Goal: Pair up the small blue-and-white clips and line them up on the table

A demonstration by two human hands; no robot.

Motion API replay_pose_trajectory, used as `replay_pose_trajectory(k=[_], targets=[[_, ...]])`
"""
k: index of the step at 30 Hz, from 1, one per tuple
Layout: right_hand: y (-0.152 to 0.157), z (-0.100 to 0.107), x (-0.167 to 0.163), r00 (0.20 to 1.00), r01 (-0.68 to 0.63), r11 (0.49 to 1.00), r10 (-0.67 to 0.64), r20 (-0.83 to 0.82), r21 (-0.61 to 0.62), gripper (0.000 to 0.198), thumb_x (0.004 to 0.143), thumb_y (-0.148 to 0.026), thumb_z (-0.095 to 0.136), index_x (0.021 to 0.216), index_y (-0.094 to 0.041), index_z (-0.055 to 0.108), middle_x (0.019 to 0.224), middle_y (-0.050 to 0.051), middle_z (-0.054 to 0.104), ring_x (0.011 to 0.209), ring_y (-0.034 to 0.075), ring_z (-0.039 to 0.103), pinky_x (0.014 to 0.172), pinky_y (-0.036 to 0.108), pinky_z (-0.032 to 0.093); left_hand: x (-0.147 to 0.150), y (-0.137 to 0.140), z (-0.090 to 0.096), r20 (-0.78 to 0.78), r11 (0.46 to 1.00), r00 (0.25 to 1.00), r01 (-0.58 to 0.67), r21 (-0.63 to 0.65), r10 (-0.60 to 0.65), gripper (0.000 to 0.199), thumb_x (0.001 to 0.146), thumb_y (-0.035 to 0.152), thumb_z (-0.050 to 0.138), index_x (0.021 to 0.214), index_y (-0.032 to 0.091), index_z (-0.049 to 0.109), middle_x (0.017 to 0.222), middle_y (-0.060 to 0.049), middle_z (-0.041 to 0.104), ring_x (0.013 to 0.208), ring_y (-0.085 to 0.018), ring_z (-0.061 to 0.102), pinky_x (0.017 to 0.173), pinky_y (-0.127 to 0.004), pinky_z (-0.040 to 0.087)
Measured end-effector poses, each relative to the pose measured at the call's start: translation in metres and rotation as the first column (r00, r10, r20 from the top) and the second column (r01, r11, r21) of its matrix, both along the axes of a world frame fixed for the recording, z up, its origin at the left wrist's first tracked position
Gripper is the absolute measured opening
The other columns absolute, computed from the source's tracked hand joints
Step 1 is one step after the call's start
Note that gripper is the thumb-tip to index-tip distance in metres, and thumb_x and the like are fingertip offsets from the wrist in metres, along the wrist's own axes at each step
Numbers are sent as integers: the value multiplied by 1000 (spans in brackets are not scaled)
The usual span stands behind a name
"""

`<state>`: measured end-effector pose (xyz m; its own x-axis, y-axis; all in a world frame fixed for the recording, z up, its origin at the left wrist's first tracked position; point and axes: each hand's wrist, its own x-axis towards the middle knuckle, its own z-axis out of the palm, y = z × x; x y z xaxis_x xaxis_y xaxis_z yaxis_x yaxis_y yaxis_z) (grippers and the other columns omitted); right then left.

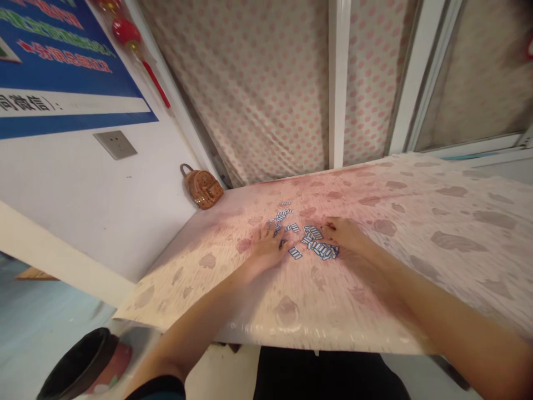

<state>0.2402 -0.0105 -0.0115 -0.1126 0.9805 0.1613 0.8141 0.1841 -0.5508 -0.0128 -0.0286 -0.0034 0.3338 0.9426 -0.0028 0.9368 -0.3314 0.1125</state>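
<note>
Small flat cards with blue edges and white stripes point(321, 250) lie in a loose, overlapping heap near the middle of the table. Others trail off to the left and back, with one card point(295, 253) apart at the front. My left hand point(270, 247) rests palm down over the left-hand cards, its fingers spread and partly covering them. On the right edge of the heap is my right hand point(342, 233), its fingers curled in beside the cards. Whatever those fingers hold, if anything, is too small to make out.
A patterned plastic cloth covers the table point(287, 311). At its back left corner, a small brown backpack-shaped bag point(204, 189) leans by the wall. Dotted curtains point(258, 94) hang behind. Below the left front edge stands a dark-rimmed bin point(83, 361).
</note>
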Motion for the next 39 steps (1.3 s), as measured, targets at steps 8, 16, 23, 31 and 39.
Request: replay_pose_trajectory(k=[8,16,23,31,39], targets=[[6,-7,9,997,81,996,-80,-23,37,18,88,-20,49,76,-19,63,74,5,69,65,15,59,59,24,34,56,-38,0,84,825,827,562,-60,-557,75,95,71,13,160,33,8,167,2,9,155,-24,2,125,-52,1],[6,-7,6,996,71,997,-73,56,23,18,90,-23,49,80,-18,64,75,6,71,69,17,64,58,24,33,20,10,-5,-2,974,978,210,-81,-211,83,92,76,16,159,27,21,166,-3,14,154,-31,5,124,-54,7],[2,-3,4,990,85,996,-88,107,28,20,90,-24,50,77,-18,63,76,6,71,69,17,64,59,24,34,-8,-33,5,92,945,947,315,-86,-307,71,96,70,22,158,36,18,167,1,10,154,-27,7,124,-48,12],[5,-8,5,992,90,996,-90,92,8,19,89,-21,49,85,-17,68,77,7,71,67,17,63,58,25,34,-34,-49,-5,120,997,992,42,-71,-34,76,96,69,24,159,27,18,166,-6,10,154,-30,4,124,-52,8],[5,-8,8,990,48,998,-51,133,28,21,90,-22,48,84,-17,67,82,8,72,73,18,65,60,25,33,-13,10,6,192,989,972,117,93,-133,59,99,62,26,153,38,35,165,1,23,154,-28,12,124,-52,7]])
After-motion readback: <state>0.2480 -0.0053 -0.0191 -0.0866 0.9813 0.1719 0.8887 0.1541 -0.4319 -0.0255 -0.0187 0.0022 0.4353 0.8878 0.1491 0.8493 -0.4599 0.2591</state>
